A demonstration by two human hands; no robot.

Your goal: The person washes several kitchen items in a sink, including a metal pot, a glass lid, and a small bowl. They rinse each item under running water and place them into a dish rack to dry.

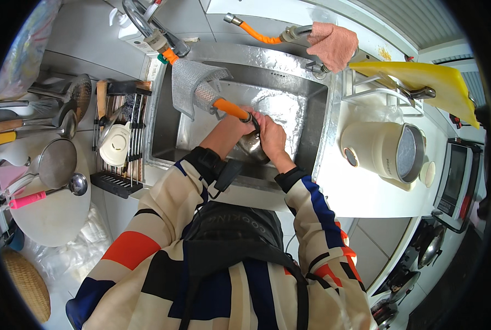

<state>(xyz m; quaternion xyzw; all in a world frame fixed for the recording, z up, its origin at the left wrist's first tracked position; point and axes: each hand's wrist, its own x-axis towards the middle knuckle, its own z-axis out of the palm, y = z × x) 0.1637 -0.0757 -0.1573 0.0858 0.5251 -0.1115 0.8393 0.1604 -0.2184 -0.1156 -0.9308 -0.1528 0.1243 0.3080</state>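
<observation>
Over the stainless steel sink [245,178], my left hand [241,122] and my right hand [271,134] come together at a rounded metal vessel or ladle bowl [253,146], its exact kind partly hidden by the fingers. My right hand grips it from the right side. The left fingers lie beneath the end of an orange faucet hose [231,108], partly covered by it, so their hold cannot be made out. A grey mesh cloth [183,88] hangs over the hose. Whether water runs is not clear.
A second faucet with an orange hose [262,38] carries a pink cloth [332,45]. Right of the sink stand a cream pot [369,148] and a yellow cutting board [419,82] in a white rack. A black drying rack [117,185] and hanging utensils [57,161] are at left.
</observation>
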